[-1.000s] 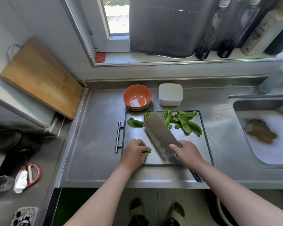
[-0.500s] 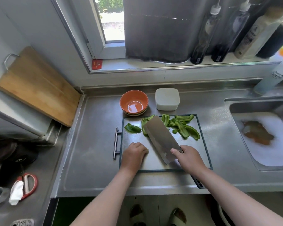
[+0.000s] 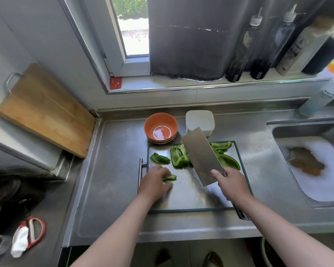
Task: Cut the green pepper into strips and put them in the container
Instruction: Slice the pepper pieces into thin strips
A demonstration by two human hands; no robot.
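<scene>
The pepper (image 3: 178, 157) lies cut up along the far side of the board (image 3: 191, 199). There is a heap of strips (image 3: 229, 163) partly hidden by the blade, one loose chunk (image 3: 159, 158) off to the left, and a small piece (image 3: 170, 177) nearer me. That piece sits under my left hand (image 3: 154, 183). My fingers (image 3: 164, 171) are curled over it and hold it on the steel, though the hand is blurred and I cannot make out the exact hold. My right hand (image 3: 233, 186) is clamped round the handle of the cleaver (image 3: 201, 157), with the blade lifted off the board and tilted away from me.

Pepper flesh is light and crisp, and waxy on the skin side. I expect it to skate on smooth metal, so I would pin it flat with my fingertips tucked back from the edge. The strips should gather easily in a loose handful or ride on the flat of the blade, and a gentle squeeze won't bruise them.

Just past the board's far edge, on the table (image 3: 108, 180), stand an orange bowl (image 3: 150, 121) and the white container (image 3: 200, 120). I cannot tell whether the container has a lid on.
</scene>
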